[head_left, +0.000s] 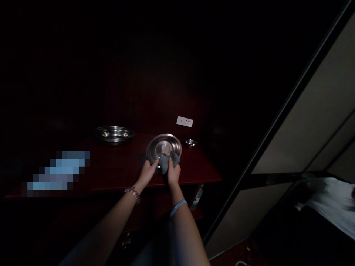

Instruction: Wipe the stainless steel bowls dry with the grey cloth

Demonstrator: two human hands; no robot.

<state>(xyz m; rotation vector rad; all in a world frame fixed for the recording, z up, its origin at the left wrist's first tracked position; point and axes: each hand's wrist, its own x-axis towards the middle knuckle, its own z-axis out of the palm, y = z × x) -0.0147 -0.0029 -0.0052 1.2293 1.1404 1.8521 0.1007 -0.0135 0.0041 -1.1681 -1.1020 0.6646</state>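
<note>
A shiny round metal plate (159, 144) is tilted up over the dark red shelf, its inner face towards me. My left hand (148, 173) grips the plate's near left rim, thumb on top. In my right hand (173, 173) is a grey cloth (164, 164), pressed against the plate's near right edge; part of it sticks out on both sides of the thumb. The fingers under the plate are hidden.
On the dark red shelf (119, 170) stand a wide metal dish (114, 135) at the back left and a small metal bowl (190, 143) at the right. A white socket panel (185, 121) is on the back wall. Below stands a plastic bottle (197, 197).
</note>
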